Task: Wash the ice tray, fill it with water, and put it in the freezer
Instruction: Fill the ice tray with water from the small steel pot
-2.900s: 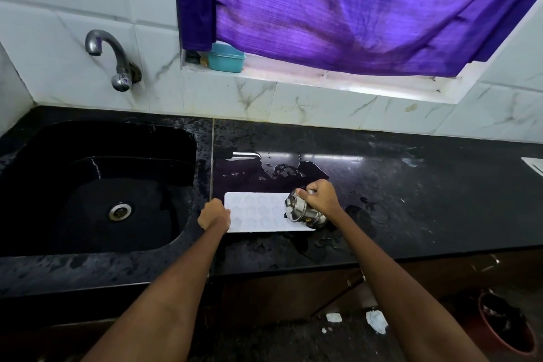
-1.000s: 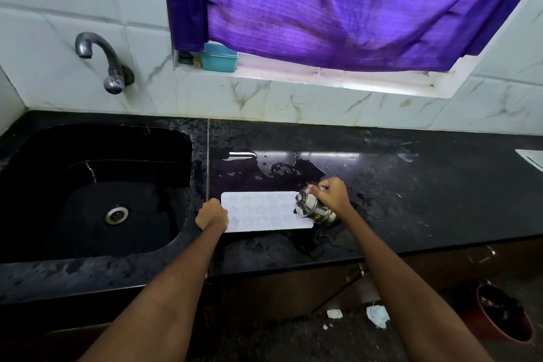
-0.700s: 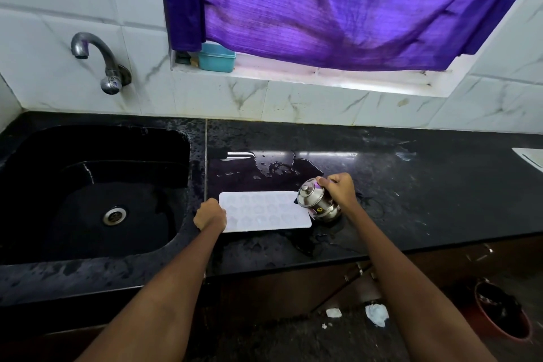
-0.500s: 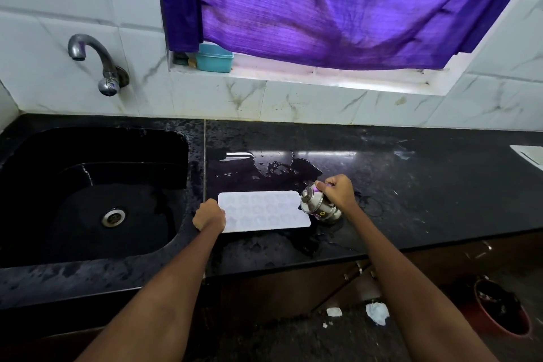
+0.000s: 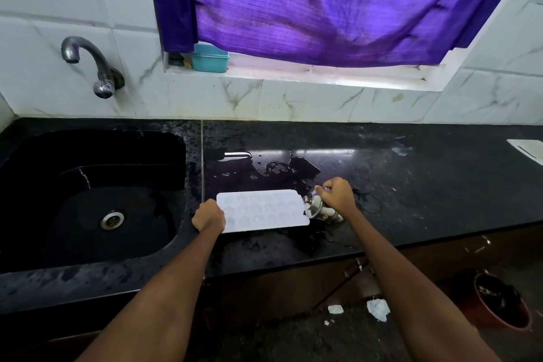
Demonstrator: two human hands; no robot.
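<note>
Head view: white ice tray [image 5: 263, 210] flat on wet black counter [image 5: 411, 185], long axis running left to right between both hands. Left hand [image 5: 209, 215] curled over tray's left short edge, fingers gripping it. Right hand [image 5: 338, 195] clenched around small steel vessel [image 5: 316, 209], tipped with mouth toward tray's right end, touching or just beside it. Tray leftward of right fingers, rightward of left fingers; left hand nearer. Likely filling step. Spill risk: shallow cells, slick counter. Sink [image 5: 88, 194] well left.

White object [image 5: 529, 150] cut off right.
</note>
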